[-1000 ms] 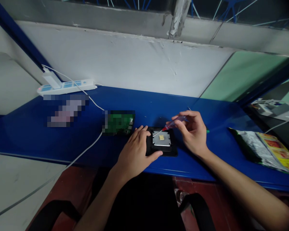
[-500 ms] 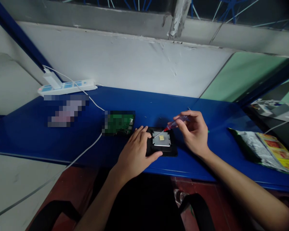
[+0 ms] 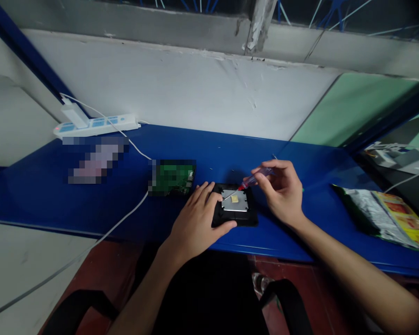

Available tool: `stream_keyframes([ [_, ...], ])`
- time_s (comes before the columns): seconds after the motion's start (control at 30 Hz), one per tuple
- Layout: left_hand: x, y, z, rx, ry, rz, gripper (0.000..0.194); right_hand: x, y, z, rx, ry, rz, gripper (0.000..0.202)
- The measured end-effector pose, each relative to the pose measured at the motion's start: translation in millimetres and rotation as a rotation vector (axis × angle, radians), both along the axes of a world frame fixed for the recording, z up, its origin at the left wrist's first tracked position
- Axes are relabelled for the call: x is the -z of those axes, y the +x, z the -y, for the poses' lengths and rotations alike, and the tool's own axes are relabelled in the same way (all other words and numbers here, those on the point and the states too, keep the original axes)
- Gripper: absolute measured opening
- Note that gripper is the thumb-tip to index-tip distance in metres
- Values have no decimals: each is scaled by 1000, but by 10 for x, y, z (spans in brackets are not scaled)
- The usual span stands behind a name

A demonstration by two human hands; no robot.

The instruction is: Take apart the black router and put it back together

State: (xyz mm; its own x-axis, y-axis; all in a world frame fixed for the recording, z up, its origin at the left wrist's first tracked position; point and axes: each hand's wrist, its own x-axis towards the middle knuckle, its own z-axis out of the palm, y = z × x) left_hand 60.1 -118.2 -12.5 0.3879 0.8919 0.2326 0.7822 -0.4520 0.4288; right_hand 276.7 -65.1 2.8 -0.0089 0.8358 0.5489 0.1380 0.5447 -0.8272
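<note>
My left hand (image 3: 197,218) grips the left side of a black plastic cover (image 3: 242,220), its thumb along the near edge and its fingers toward the far edge. Inside the cover lies a silver metal plate (image 3: 242,205) with a small yellowish square pad (image 3: 234,198) on it. Pinched in my right hand (image 3: 285,193) is a screwdriver (image 3: 248,182) with a see-through purple and red handle. Its thin shaft slants down to the plate's left edge, by my left fingers; the very tip is hard to make out.
A green circuit board (image 3: 172,177) sits left of the cover on the blue table (image 3: 209,242). A white power strip (image 3: 125,123) with a cable stands at the back left. Small screws (image 3: 233,170) lie beyond the cover. A shiny packet (image 3: 373,209) rests at the right.
</note>
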Motion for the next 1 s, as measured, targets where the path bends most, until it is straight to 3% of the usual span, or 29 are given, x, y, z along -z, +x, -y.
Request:
stream_keyframes([
  [0.23, 16, 0, -3, 3, 24, -17, 45, -23, -6, 17, 39, 42, 1, 24],
  [0.47, 5, 3, -2, -1, 10, -31, 46, -11, -9, 13, -24, 15, -47, 25],
  [1.0, 13, 3, -10, 0, 27, -40, 47, -24, 4, 31, -14, 95, 27, 29],
])
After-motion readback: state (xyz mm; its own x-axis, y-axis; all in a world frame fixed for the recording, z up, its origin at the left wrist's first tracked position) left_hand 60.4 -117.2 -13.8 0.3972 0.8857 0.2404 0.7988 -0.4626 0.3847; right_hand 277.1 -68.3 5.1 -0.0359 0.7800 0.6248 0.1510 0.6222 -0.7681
